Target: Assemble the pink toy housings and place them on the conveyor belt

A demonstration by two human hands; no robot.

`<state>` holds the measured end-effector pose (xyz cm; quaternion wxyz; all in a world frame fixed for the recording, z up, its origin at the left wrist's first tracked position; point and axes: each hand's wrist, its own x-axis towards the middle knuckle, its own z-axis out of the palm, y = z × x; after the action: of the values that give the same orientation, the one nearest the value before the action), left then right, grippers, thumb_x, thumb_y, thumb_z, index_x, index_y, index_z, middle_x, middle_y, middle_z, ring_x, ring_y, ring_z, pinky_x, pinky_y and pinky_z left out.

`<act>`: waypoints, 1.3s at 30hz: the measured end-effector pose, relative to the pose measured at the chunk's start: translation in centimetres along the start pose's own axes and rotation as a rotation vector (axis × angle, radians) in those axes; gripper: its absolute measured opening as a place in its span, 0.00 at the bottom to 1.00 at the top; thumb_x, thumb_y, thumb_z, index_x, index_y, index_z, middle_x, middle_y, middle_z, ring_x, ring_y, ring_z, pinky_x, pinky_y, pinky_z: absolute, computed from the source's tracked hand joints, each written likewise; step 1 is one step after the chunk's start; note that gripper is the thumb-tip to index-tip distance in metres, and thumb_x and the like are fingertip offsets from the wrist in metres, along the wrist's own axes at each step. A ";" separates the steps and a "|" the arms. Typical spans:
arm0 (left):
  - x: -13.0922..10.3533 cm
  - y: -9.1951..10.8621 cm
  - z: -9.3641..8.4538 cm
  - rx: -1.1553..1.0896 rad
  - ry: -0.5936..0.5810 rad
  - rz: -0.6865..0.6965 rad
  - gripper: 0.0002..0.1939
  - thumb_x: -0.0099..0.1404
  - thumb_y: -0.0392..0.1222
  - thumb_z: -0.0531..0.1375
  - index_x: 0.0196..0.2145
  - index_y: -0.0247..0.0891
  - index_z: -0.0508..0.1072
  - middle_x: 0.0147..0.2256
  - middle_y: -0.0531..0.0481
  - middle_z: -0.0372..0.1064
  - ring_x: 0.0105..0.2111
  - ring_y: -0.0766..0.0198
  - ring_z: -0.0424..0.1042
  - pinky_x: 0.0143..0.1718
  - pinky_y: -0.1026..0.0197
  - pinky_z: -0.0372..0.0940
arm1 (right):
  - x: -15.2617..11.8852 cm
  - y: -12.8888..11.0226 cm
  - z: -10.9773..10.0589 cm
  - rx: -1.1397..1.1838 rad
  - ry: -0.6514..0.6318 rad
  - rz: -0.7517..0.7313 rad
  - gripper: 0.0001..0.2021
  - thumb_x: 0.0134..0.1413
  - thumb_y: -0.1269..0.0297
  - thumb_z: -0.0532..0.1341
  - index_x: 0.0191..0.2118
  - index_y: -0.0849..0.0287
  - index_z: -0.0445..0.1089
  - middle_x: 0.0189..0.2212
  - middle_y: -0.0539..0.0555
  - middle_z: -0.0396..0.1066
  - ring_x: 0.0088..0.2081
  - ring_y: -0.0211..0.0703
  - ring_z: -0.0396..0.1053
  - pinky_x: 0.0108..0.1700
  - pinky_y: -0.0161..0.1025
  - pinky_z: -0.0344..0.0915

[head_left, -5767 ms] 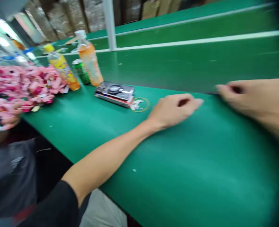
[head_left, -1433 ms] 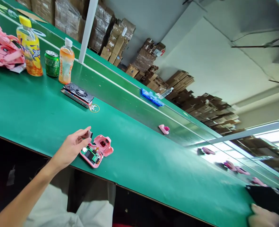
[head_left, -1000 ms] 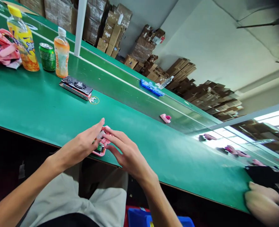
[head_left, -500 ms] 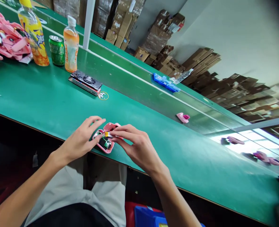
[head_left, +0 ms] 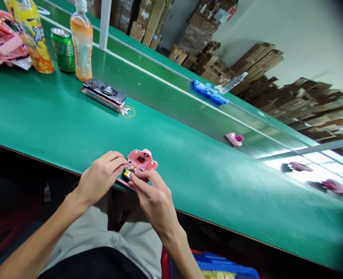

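Observation:
An opened pink toy casing lies at the table's near edge; its spotted pink shell half (head_left: 142, 159) is folded back, and the other half holds a green circuit board (head_left: 121, 173). A small silver battery with yellow tape (head_left: 127, 174) sits over the lower half. My right hand (head_left: 154, 195) pinches the battery between thumb and fingers. At the casing's left side, my left hand (head_left: 103, 172) has its fingers closed together; whatever is between the fingertips is hidden.
On the left stand an orange drink bottle (head_left: 82, 42), a green can (head_left: 62, 50), a yellow-labelled bottle (head_left: 33, 38) and pink parts (head_left: 2, 37). A black panel on a box (head_left: 104, 93) lies beyond my hands. Farther right are a pink piece (head_left: 234, 139) and a blue tray (head_left: 209, 94).
My right hand has lowered the battery leftward over the casing and turned. My left hand's spread fingers have closed at the casing's side. The view has shifted slightly.

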<state>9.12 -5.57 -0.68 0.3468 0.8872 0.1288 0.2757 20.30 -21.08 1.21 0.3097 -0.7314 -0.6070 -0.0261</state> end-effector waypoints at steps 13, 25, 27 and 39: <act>-1.3 -0.9 -1.6 0.094 -0.240 0.201 0.23 0.75 0.40 0.53 0.66 0.46 0.63 0.56 0.41 0.65 0.56 0.51 0.64 0.54 0.47 0.69 | -1.3 -0.4 1.0 -0.273 0.113 -0.004 0.14 0.66 0.70 0.60 0.54 0.56 0.76 0.51 0.63 0.66 0.50 0.51 0.64 0.50 0.48 0.72; -0.8 -0.8 -1.0 0.284 -0.228 0.219 0.20 0.74 0.43 0.54 0.62 0.47 0.70 0.57 0.40 0.65 0.52 0.47 0.65 0.53 0.38 0.67 | 15.8 3.9 -4.2 -0.175 -0.845 0.591 0.30 0.63 0.41 0.59 0.25 0.65 0.76 0.21 0.52 0.69 0.24 0.38 0.64 0.32 0.37 0.60; -0.7 -0.7 -1.1 0.263 -0.232 0.193 0.20 0.74 0.44 0.54 0.62 0.50 0.70 0.57 0.41 0.66 0.52 0.47 0.67 0.54 0.38 0.66 | 19.0 3.0 -4.2 -0.233 -1.119 0.552 0.29 0.61 0.42 0.61 0.26 0.68 0.76 0.21 0.50 0.69 0.22 0.33 0.61 0.30 0.35 0.58; -0.2 2.0 1.3 -0.839 0.697 -0.098 0.23 0.73 0.56 0.56 0.58 0.42 0.71 0.57 0.42 0.70 0.58 0.53 0.70 0.59 0.55 0.66 | 15.1 -0.8 -9.4 0.158 -0.512 -0.162 0.09 0.65 0.66 0.62 0.47 0.63 0.76 0.43 0.54 0.76 0.42 0.39 0.69 0.41 0.34 0.62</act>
<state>9.81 -7.79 -0.19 0.6202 0.5217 0.1562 0.5645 26.66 -12.42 15.37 0.1994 -0.6370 -0.7220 0.1822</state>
